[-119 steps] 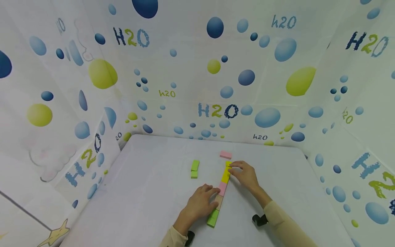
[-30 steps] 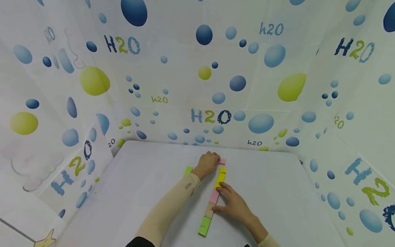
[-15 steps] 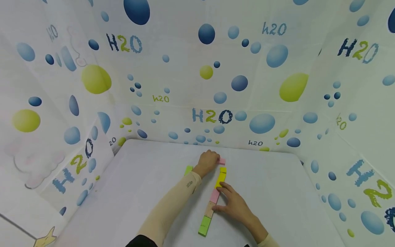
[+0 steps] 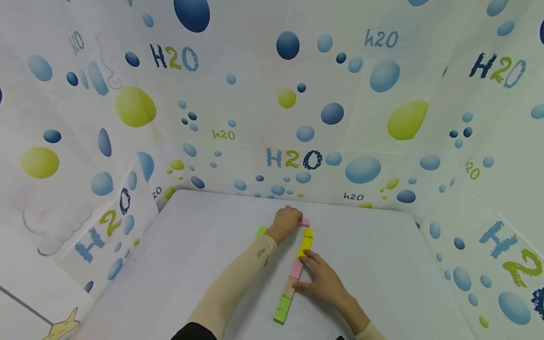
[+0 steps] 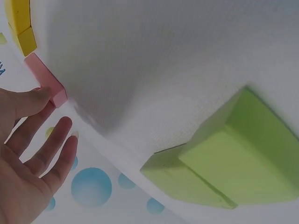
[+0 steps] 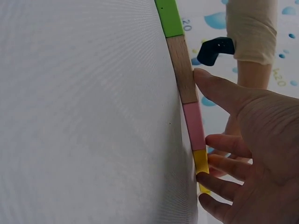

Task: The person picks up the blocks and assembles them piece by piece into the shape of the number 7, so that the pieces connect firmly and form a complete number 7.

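Pinched between the thumb and index finger of the left hand (image 4: 287, 224), a loose pink block (image 5: 46, 77) lies toward the far side of the white table (image 4: 361, 255), just beyond the end of a row of blocks (image 4: 293, 276). A small gap separates it from the short yellow block (image 4: 308, 233) that closes the row. Next, coming toward the person, are a longer yellow block (image 4: 304, 244), a second pink block (image 4: 296, 268), a plain wooden block (image 4: 289, 287) and a green block (image 4: 282, 310) (the line bends a little, to my eye). Along its right side the right hand (image 4: 328, 282) lies relaxed, gripping nothing, its thumb at the wooden block and its fingers beside the pink and yellow; whether every fingertip touches, I can't quite tell. To the left of the row, two light green blocks (image 5: 252, 154) sit together, mostly hidden from above by the left sleeve (image 4: 231, 276). Behind the table hangs a white sheet (image 4: 250, 104) printed with blue and lime spots and "H2O" lettering.
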Motion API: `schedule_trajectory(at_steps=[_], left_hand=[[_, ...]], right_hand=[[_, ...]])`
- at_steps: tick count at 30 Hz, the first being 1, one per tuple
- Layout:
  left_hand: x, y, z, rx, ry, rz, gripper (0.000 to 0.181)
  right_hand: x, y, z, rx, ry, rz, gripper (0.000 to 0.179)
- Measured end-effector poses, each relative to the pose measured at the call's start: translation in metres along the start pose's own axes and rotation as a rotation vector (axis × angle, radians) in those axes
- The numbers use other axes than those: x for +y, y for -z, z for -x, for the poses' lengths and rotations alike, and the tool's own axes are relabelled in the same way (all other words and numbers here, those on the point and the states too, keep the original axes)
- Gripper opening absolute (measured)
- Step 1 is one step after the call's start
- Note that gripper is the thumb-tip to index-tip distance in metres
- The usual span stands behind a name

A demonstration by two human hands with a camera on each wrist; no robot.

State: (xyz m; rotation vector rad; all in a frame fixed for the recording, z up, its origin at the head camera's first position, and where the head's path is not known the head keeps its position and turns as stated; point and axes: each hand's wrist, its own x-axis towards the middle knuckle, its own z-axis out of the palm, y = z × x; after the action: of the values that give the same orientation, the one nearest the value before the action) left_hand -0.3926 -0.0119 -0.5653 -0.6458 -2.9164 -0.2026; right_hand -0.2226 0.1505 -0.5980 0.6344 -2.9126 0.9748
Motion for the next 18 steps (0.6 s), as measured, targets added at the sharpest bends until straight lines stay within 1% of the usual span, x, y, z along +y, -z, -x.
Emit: schedule_trajectory(at_steps=[6,10,18], left_hand=[[0.0006,0.0026,0.0005,-0.037,0.024,-0.001,0.021],[0.0000,0.0035,0.0018,-0.051,0.032,-0.006,0.021],[-0.0036,0.0080,0.0089,-0.069,0.065,0.018,0.021]], right_hand=[[0.0000,0.0001,0.0005,-0.004,-0.001,0.003,0.088],[0.0008,0.0006,0.0010,0.000,0.002,0.008,0.088],[0.0009,0.0003,0.0027,0.013,0.027,-0.002,0.086]])
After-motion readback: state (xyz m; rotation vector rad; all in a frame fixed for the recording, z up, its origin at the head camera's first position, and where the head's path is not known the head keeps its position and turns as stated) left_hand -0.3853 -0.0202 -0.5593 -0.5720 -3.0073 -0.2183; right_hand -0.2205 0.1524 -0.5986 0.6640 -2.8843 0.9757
